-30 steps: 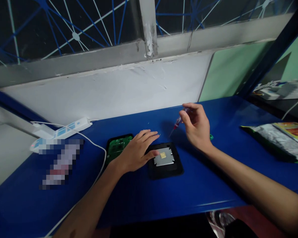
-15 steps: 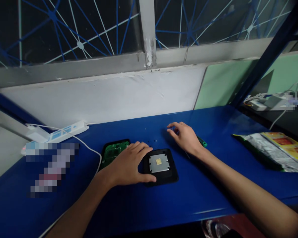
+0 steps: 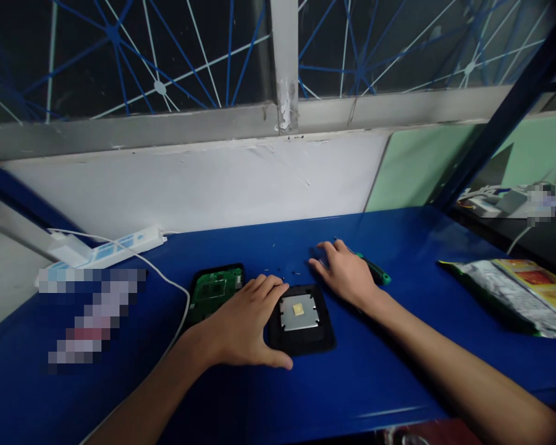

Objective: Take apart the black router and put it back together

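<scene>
My left hand (image 3: pixel 248 318) spans the left side of a black plastic cover (image 3: pixel 327 334), its thumb and fingers apart; whether it presses on the cover I cannot tell. A silver metal plate (image 3: pixel 287 318) with a small yellowish square pad (image 3: pixel 298 309) sits in the cover. Left of it, partly behind my left hand, lies a black casing holding a green circuit board (image 3: pixel 213 287). My right hand (image 3: pixel 345 272) is low over the table, thumb and bent fingers apart. Beside it lies a green-handled tool (image 3: pixel 375 271), partly hidden. Small screws (image 3: pixel 297 273) are scattered behind the cover.
A white power strip (image 3: pixel 130 242) lies at the back left, its white cable (image 3: pixel 171 281) running forward past my left arm. A shiny snack bag (image 3: pixel 505 290) lies at the right. The blue table (image 3: pixel 352 389) meets a white wall (image 3: pixel 241 185) beneath windows.
My right hand has come down closer to the table, and more of the green-handled tool shows. My left thumb has shifted off the cover's near left part. The view has tilted slightly.
</scene>
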Demonstrator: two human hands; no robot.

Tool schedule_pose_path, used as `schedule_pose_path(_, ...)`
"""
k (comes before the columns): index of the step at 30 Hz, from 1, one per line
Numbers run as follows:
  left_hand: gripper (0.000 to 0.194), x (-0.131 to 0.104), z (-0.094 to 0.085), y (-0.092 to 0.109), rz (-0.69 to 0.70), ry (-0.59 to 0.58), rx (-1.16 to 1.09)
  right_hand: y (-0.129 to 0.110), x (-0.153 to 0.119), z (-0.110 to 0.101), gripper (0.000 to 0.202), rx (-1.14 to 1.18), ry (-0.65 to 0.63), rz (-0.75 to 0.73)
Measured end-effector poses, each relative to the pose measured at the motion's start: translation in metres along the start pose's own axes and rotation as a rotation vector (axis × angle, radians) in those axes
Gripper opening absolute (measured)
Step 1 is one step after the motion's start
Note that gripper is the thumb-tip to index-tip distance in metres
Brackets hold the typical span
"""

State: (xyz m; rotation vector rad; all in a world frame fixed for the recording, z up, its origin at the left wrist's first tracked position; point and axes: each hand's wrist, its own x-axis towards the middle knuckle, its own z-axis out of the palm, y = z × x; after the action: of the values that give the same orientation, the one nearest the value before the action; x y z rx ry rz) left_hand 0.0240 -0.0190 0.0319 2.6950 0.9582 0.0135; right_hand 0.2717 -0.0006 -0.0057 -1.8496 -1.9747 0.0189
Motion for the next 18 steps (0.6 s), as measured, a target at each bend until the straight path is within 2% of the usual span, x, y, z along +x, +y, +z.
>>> schedule_pose_path(2,0.109,0.000,0.000,0.000,0.006,0.008,-0.008,-0.002,0.000,-0.006,0.042,0.040,0.063,-0.048)
schedule_pose_path(4,0.107,0.001,0.000,-0.002,0.019,0.029,-0.017,-0.004,0.000,-0.013,0.041,0.133,0.086,-0.157)
schedule_pose_path(8,0.103,0.002,-0.001,-0.005,0.023,0.048,-0.027,-0.009,-0.003,-0.026,0.043,0.221,-0.068,-0.460)
schedule_pose_path(10,0.100,0.003,0.000,-0.007,0.025,0.049,-0.034,-0.010,-0.004,-0.028,0.050,0.209,-0.151,-0.553)
schedule_pose_path(14,0.097,0.004,0.002,-0.009,0.044,0.090,-0.053,-0.012,-0.007,-0.027,0.066,0.164,-0.273,-0.600)
schedule_pose_path(18,0.096,0.003,0.002,-0.010,0.057,0.105,-0.063,-0.014,-0.010,-0.026,0.072,0.150,-0.329,-0.611)
